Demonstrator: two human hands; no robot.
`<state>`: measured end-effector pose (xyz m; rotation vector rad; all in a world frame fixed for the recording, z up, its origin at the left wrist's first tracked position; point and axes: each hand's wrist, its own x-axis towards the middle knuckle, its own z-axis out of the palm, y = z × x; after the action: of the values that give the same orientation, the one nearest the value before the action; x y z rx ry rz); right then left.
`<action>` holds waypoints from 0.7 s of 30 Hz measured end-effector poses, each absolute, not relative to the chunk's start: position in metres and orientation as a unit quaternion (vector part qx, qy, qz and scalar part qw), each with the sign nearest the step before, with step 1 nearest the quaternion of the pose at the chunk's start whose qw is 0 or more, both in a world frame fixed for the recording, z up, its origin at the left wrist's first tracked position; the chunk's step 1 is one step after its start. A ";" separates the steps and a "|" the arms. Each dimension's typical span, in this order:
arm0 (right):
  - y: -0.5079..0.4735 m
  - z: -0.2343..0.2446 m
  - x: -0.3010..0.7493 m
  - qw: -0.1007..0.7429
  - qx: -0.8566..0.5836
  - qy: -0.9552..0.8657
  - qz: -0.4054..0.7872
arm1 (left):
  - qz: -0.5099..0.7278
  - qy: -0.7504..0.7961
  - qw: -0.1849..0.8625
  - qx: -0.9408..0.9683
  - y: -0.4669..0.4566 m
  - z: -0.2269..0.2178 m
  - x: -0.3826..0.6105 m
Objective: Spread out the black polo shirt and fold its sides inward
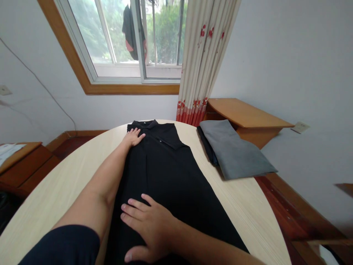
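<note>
A black collared shirt [176, 176] lies spread lengthwise on the round wooden table [82, 158], its collar toward the window and its lower end running out of view at the bottom. My left hand [134, 137] rests on the shirt's far left shoulder, just below the collar, with fingers spread. Nearer to me, my right hand [154, 228] lies over the shirt's lower left part, palm down and fingers apart. Neither hand grips the cloth. My right forearm crosses the shirt's lower part and hides some of it.
Folded grey cloth [237, 151] with dark cloth under it lies at the table's right edge. Behind it stands a brown wooden cabinet [248, 114]. A patterned curtain [205, 59] hangs beside the window at the back. At far left is another wooden cabinet [24, 165].
</note>
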<state>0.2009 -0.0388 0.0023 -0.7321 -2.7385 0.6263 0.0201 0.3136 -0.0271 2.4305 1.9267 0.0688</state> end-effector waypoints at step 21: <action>-0.040 -0.005 0.192 0.093 -0.247 -0.948 0.178 | 0.082 0.519 -0.007 0.851 0.101 -0.047 0.008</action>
<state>0.1923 -0.0395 -0.0047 -0.7321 -2.8138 0.5281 0.0076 0.1009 -0.0466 2.6854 1.6372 0.2596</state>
